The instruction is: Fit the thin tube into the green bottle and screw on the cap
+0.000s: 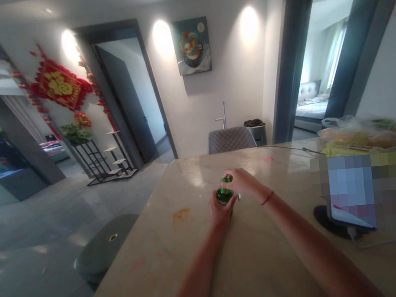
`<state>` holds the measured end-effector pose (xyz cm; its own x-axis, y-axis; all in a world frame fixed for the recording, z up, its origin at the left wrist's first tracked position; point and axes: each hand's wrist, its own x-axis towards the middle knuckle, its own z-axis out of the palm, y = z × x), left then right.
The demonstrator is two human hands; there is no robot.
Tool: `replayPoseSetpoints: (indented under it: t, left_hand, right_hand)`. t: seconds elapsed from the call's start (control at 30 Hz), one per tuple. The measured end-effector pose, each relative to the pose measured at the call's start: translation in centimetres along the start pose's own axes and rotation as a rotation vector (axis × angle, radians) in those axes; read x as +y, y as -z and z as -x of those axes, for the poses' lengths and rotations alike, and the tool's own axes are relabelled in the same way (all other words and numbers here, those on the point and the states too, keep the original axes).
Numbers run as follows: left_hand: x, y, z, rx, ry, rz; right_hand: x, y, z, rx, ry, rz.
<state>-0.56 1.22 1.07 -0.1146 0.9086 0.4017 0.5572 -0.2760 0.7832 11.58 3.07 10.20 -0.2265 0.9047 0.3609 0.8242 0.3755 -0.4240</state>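
Observation:
A small dark container (224,196) with a green rim stands on the marble-look table (256,254). Wrapped round its lower part is my left hand (220,208), thumb on the near side. My right hand (239,181) is above it, fingers pinched on a bright green piece (226,180) at the container's top. Whether that piece is joined to the container cannot be made out. A red string circles my right wrist.
To the right are a device with a blurred screen (351,200) on a dark round stand, a cable and plastic bags (366,133). A quilted chair (231,139) stands beyond the table, a green stool (105,244) at the left.

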Motion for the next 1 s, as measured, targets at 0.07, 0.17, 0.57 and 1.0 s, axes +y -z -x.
replayPoseSetpoints:
  t: [0.07,0.17,0.57,1.0]
  left_hand:
    - [0.0,0.0,0.0,0.014,-0.025,-0.013]
    - [0.0,0.0,-0.2,0.023,-0.040,-0.034]
    - [0.2,0.1,-0.1,0.009,-0.006,-0.080]
    - [0.3,0.2,0.0,-0.011,-0.062,-0.073]
  right_hand:
    - [0.5,0.3,0.0,-0.022,0.032,-0.054]
    - [1.2,0.9,0.4,-0.107,0.185,-0.182]
    - [2.8,0.3,1.1,-0.053,0.039,-0.302]
    - [2.7,0.6,1.6,-0.062,0.140,-0.383]
